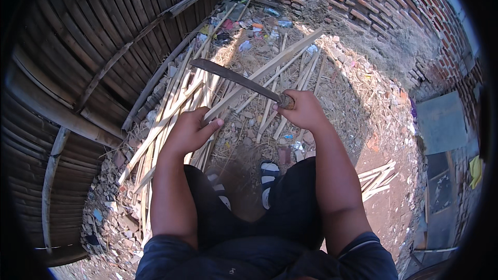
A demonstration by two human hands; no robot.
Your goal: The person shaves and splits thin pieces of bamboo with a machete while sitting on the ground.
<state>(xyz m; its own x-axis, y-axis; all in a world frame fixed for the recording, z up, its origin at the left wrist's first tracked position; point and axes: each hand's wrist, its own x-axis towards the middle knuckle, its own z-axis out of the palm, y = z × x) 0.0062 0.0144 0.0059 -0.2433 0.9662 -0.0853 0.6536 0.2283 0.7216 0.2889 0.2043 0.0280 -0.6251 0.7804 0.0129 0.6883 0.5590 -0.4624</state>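
Observation:
My right hand (pixel 304 111) is wrapped round the short handle of a machete (pixel 236 78). Its long dark blade points to the left and slightly away from me. In front of my knees, my left hand (pixel 193 130) grips the near end of a long pale bamboo strip (pixel 264 71), thumb along its side. The strip slants up and away to the right, and the blade crosses over it. Below and beyond lie several loose bamboo strips (pixel 179 105), heaped mostly to the left of my left hand.
A slatted bamboo wall (pixel 98 36) rises at the left, a worn brick wall (pixel 363 5) at the back and right. Rubble and scraps of litter (pixel 254 28) cover the ground. Short cut strips (pixel 376 180) lie beside my right knee. A grey-green panel (pixel 442 123) leans at the right.

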